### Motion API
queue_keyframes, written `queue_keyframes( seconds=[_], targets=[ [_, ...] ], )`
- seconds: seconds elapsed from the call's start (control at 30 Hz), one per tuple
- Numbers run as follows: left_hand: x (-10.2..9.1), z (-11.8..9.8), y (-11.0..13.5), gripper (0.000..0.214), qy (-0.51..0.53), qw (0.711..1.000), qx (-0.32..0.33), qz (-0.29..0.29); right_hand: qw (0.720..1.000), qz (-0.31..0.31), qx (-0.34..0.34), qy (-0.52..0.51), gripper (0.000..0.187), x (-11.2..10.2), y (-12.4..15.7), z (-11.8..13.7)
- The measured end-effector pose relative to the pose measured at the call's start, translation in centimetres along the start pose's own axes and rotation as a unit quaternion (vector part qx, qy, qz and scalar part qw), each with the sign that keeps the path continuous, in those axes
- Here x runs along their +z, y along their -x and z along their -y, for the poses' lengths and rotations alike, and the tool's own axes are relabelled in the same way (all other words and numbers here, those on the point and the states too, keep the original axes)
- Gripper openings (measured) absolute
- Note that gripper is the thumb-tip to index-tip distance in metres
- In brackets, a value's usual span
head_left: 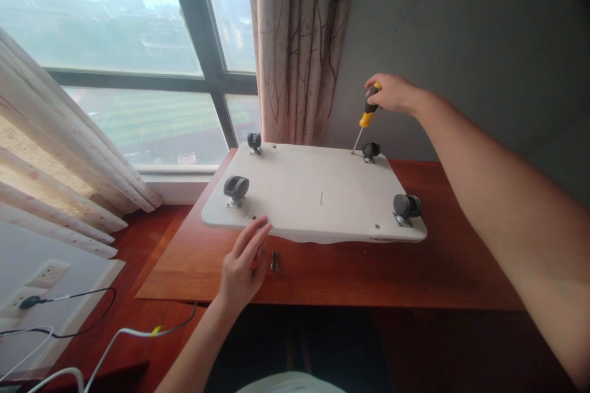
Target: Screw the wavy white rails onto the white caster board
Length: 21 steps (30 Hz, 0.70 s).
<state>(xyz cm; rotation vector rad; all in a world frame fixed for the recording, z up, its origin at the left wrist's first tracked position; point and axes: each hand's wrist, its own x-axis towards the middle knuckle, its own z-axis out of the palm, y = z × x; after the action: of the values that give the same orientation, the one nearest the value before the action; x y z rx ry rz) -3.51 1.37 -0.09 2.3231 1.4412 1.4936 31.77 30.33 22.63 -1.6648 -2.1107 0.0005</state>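
Note:
A white panel (304, 190) with rounded corners lies on the wooden table, a dark caster wheel near each corner. My right hand (391, 92) is wrapped round the handle of a yellow and black screwdriver (367, 112). The tilted shaft reaches down to a screw hole at the panel's far right, beside the far right caster (370, 150). My left hand (244, 258) has its fingers stretched toward the panel's near left edge, close to a hole there. It holds nothing that I can see. Beside it, a few screws (275, 260) lie on the table.
The wooden table (322, 282) stands by a window (138, 80) and a grey wall. Patterned curtains (299, 43) hang behind and to the left. A plugged-in black cord (92, 295) and a white cable (110, 344) run at lower left.

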Motion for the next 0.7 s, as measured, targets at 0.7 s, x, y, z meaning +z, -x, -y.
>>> queue_keyframes(
  seconds=[0.7],
  targets=[
    [0.1, 0.1, 0.0, 0.052, 0.01, 1.0, 0.013, -0.006, 0.993, -0.078, 0.069, 0.061, 0.051, 0.6, 1.2, 0.3]
  ],
)
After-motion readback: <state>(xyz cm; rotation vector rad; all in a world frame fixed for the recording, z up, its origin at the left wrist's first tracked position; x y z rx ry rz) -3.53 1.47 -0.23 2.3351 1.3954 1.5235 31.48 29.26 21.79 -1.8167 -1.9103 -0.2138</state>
